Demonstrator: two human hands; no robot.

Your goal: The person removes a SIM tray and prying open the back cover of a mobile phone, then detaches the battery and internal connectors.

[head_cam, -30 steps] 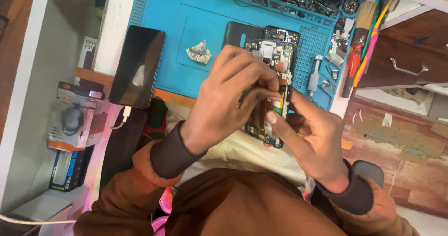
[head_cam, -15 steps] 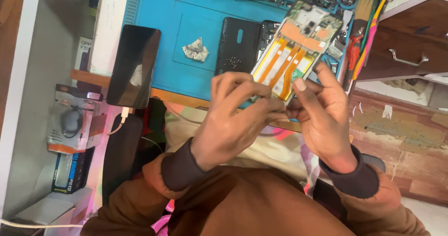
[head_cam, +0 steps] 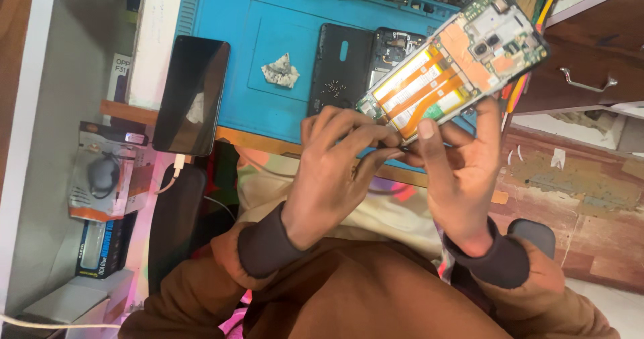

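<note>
Our left hand (head_cam: 335,171) pinches its fingertips together at the lower edge of the opened phone (head_cam: 453,64). Our right hand (head_cam: 463,171) clamps that phone (raised, tilted) above the blue mat (head_cam: 268,24). A back cover (head_cam: 341,67) and dark phone (head_cam: 191,94) lie there.

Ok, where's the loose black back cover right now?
In the head view the black back cover lies flat on the blue work mat, just right of the crumpled wad and left of the opened phone.
</note>
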